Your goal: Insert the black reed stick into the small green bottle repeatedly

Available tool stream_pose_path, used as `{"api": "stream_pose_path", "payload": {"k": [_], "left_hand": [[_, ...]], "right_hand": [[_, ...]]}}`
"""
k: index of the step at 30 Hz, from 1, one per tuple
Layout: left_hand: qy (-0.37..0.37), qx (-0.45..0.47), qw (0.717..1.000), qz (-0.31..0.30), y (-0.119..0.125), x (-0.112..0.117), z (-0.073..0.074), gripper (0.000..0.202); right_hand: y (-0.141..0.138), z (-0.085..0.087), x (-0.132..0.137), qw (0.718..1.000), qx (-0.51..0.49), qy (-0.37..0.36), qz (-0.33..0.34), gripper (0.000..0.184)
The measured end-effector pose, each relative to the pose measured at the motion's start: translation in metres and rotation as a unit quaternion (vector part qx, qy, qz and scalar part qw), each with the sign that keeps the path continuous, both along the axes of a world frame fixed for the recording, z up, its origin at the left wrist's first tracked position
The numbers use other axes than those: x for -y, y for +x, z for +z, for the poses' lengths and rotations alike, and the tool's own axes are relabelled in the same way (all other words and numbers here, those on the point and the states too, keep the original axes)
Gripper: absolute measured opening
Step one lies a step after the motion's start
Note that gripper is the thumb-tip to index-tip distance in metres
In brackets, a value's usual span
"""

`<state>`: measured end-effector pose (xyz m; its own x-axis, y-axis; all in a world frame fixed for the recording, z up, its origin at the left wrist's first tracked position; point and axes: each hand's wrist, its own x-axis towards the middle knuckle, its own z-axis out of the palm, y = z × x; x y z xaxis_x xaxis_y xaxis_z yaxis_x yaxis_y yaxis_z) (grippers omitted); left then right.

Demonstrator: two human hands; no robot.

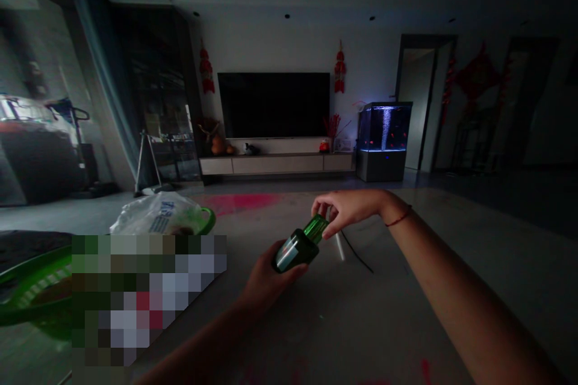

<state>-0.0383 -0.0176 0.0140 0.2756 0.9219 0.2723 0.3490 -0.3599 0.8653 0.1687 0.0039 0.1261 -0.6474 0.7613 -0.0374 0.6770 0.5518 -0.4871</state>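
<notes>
Glossy dark-green bottle with pale label [295, 251], held tilted

The left hand [267, 274] grips its body; the right hand [348, 207] closes its fingers around the translucent green cap [316, 228]. The bottle is right of a bright-green plastic basket [49, 329].

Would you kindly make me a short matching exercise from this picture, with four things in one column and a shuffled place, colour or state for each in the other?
Things:
1. Bottle
2. Plastic bag
3. Fish tank
4. Right hand

Descriptions:
A. At the green cap
B. Lit up, to the right of the television in the picture
C. Translucent, with blue print
D. Held in the left hand

Right pairs: 1-D, 2-C, 3-B, 4-A.
</notes>
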Motion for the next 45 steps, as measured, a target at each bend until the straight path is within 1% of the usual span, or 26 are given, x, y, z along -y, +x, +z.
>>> {"api": "stream_pose_path", "payload": {"k": [2, 4, 7, 12, 19, 25, 28, 30, 31, 35, 37, 41, 45], "left_hand": [[0.001, 0.003, 1.000, -0.006, -0.0004, 0.0002, -0.0001, 0.051], [-0.003, 0.002, 1.000, 0.001, -0.0008, 0.0001, -0.0006, 0.054], [-0.005, 0.004, 1.000, 0.003, -0.0007, -0.0001, -0.0017, 0.055], [-0.011, 0.010, 1.000, -0.002, 0.0002, 0.0005, -0.0015, 0.055], [-0.011, 0.005, 1.000, 0.000, -0.0008, 0.0012, -0.0007, 0.053], [-0.003, 0.013, 1.000, 0.006, -0.0013, -0.0011, -0.0029, 0.053], [-0.008, 0.018, 1.000, 0.006, -0.0008, -0.0009, -0.0022, 0.053], [-0.011, 0.014, 1.000, 0.009, -0.0006, -0.0008, -0.0019, 0.054], [-0.013, 0.012, 1.000, 0.011, -0.0006, -0.0008, -0.0020, 0.054], [-0.019, 0.010, 1.000, 0.013, -0.0008, -0.0009, -0.0023, 0.055], [-0.015, 0.004, 1.000, 0.013, -0.0009, -0.0008, -0.0022, 0.054], [-0.008, 0.004, 1.000, 0.019, -0.0010, -0.0010, -0.0029, 0.055], [-0.010, 0.013, 1.000, 0.007, -0.0013, -0.0023, -0.0039, 0.054]], "right_hand": [[-0.0001, -0.0002, 0.0005, 0.999, -0.003, -0.038, -0.014, 0.054], [-0.0001, -0.0003, 0.0004, 0.997, -0.001, -0.075, -0.030, 0.053], [0.0000, -0.0006, -0.0010, 0.994, 0.010, -0.098, -0.044, 0.054], [-0.0004, -0.0015, -0.0035, 0.996, 0.011, -0.082, -0.041, 0.051], [0.0031, -0.0002, -0.0037, 0.998, -0.020, -0.059, -0.004, 0.043], [0.0036, 0.0009, -0.0033, 0.999, -0.028, 0.013, 0.036, 0.042], [0.0032, 0.0021, -0.0012, 0.999, -0.021, 0.037, 0.032, 0.048], [0.0027, 0.0025, 0.0001, 0.999, -0.013, 0.029, 0.013, 0.053], [0.0024, 0.0024, 0.0005, 1.000, -0.012, 0.013, 0.003, 0.054], [0.0007, 0.0004, -0.0007, 0.996, -0.010, -0.084, -0.036, 0.054], [0.0002, -0.0011, -0.0024, 0.993, -0.003, -0.104, -0.046, 0.055], [0.0011, -0.0032, -0.0052, 0.996, -0.010, -0.084, -0.034, 0.049], [0.0035, -0.0026, -0.0054, 0.998, -0.034, -0.057, -0.009, 0.044]]}}
